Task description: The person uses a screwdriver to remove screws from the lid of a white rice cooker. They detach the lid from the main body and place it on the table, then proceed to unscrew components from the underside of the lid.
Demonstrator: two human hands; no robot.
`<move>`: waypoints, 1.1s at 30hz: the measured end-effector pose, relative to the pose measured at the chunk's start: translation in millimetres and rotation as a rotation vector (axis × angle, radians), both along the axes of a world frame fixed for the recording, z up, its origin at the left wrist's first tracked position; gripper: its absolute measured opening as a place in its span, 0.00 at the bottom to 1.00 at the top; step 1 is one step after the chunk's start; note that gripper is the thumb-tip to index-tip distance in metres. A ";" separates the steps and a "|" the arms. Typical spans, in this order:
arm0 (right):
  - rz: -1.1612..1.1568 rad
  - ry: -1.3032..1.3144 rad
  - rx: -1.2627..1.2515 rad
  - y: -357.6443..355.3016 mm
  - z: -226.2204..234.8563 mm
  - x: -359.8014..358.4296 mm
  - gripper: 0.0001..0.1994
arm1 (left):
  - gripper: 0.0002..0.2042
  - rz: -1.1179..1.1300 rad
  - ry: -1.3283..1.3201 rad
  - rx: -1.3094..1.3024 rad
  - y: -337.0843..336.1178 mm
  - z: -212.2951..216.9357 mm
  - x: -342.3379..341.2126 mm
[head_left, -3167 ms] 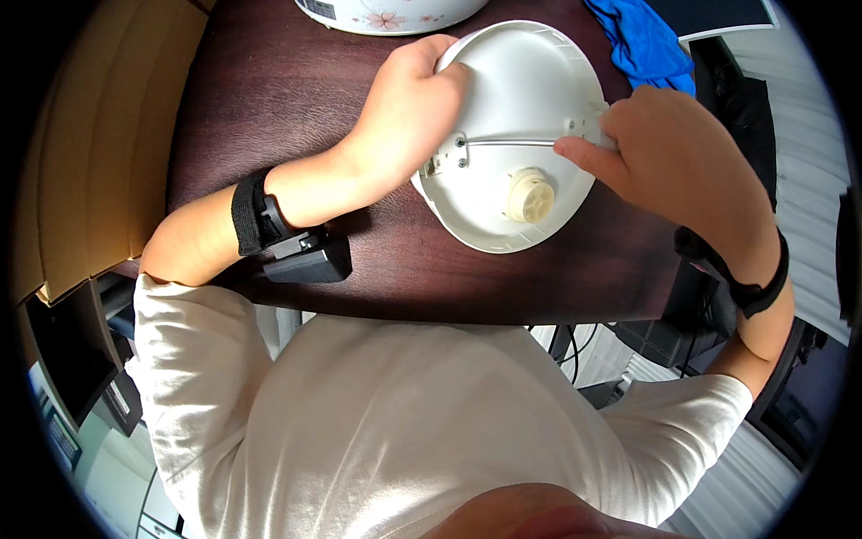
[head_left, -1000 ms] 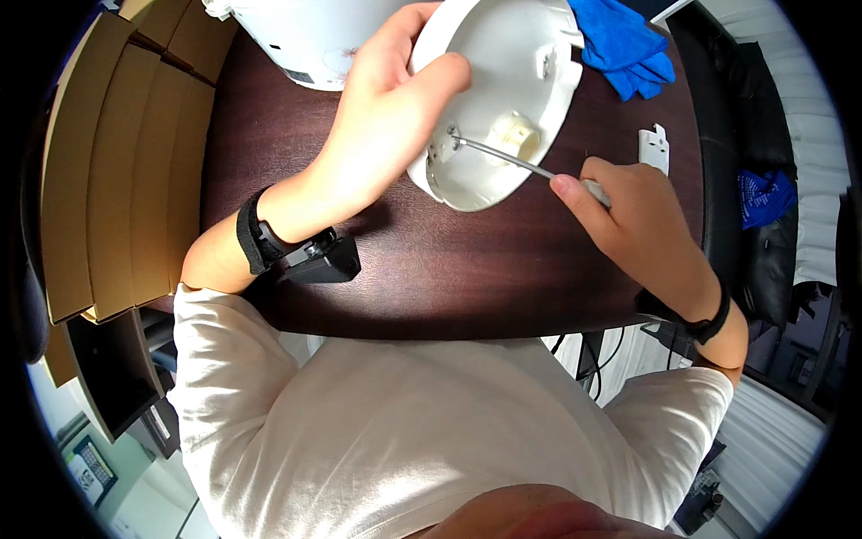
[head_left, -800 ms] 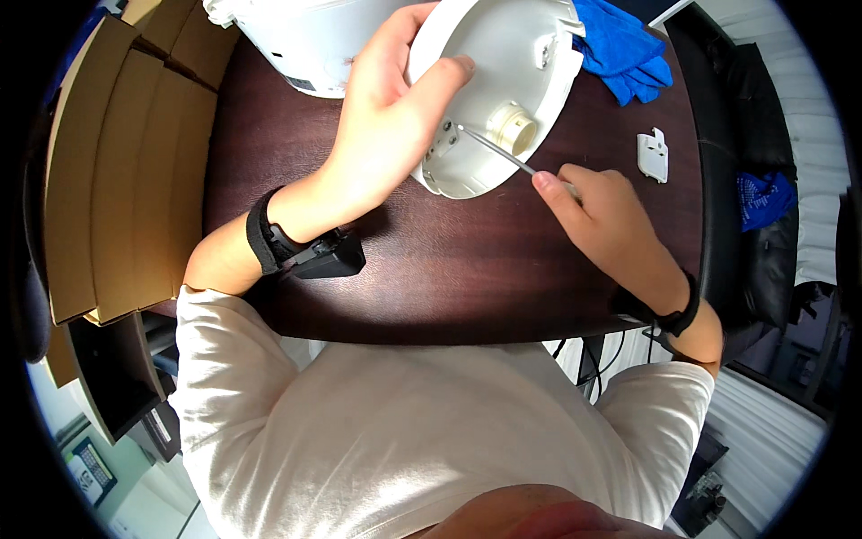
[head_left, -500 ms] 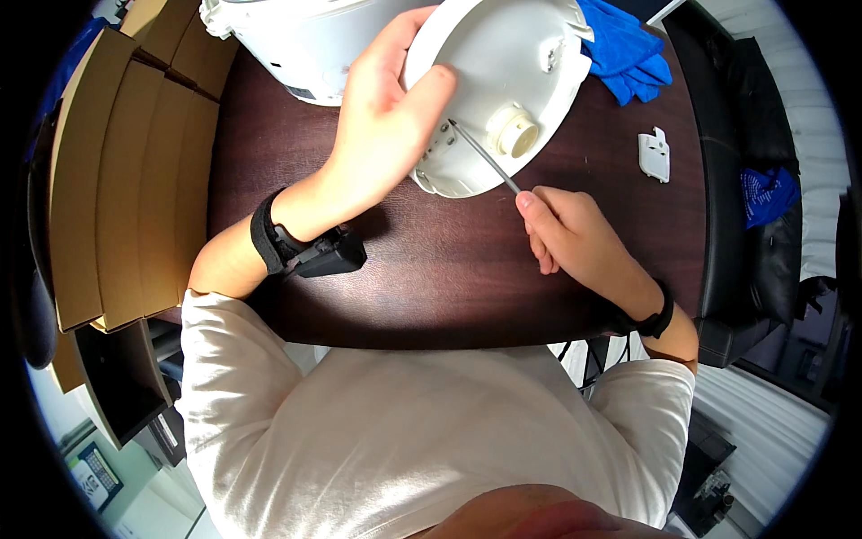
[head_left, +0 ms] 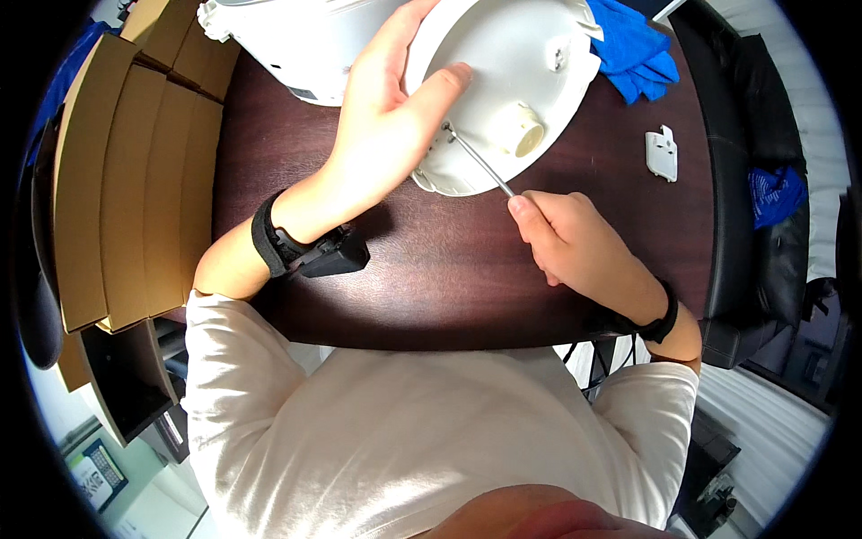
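Observation:
My left hand (head_left: 388, 121) grips the left rim of a white domed plastic cover (head_left: 507, 49), thumb on its hollow inner side. The cover is tilted up over the table. A short cream tube (head_left: 525, 135) stands out from inside it, and small screws sit near its lower left edge. In my right hand (head_left: 584, 241) is a screwdriver (head_left: 485, 165); the handle is hidden in my closed fingers. Its thin metal shaft slants up and left, with the tip at one of those screws. Behind my left hand stands a white appliance body (head_left: 305, 49), partly out of view.
A blue cloth (head_left: 633, 49) lies beyond the cover, and a small white plastic piece (head_left: 662, 154) rests on the dark wooden table (head_left: 431, 278) at the right. Cardboard boxes (head_left: 126, 198) line the left side. A black sofa (head_left: 763, 260) borders the right.
The screwdriver tip has shifted slightly left and down onto a screw, and my right hand's grip has turned a little. The cover has tilted slightly; my left hand still holds it.

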State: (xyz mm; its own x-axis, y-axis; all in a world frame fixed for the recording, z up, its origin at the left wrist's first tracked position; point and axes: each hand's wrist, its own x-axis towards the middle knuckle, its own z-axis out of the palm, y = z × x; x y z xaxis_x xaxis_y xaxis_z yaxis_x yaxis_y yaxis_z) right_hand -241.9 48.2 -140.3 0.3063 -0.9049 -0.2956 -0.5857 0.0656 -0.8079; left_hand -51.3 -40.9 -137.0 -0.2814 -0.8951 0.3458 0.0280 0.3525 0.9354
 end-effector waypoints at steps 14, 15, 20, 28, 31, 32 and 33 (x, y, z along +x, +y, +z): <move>0.148 0.457 -0.522 -9.2 10.8 -2.3 0.19 | 0.22 0.111 0.035 0.028 2.2 -3.3 -1.3; 0.167 0.527 -0.577 -8.8 12.2 -2.6 0.19 | 0.22 0.104 0.021 0.035 1.8 -2.4 -0.5; 0.248 0.799 -0.814 -18.4 18.6 -5.4 0.18 | 0.22 0.090 0.042 0.073 -3.3 -2.2 0.4; 0.267 0.989 -0.995 -26.2 37.6 -7.8 0.15 | 0.22 0.018 0.075 0.162 -10.3 4.3 2.3; 0.285 0.818 -0.894 -35.0 41.0 -13.9 0.15 | 0.22 -0.025 0.029 0.210 -12.9 10.7 6.9; 0.275 0.699 -0.824 -36.4 37.0 -19.8 0.15 | 0.22 -0.040 0.001 0.211 -14.5 12.7 9.3; 0.268 0.579 -0.753 -37.4 33.9 -25.6 0.15 | 0.22 -0.096 -0.011 0.257 -17.0 14.4 12.6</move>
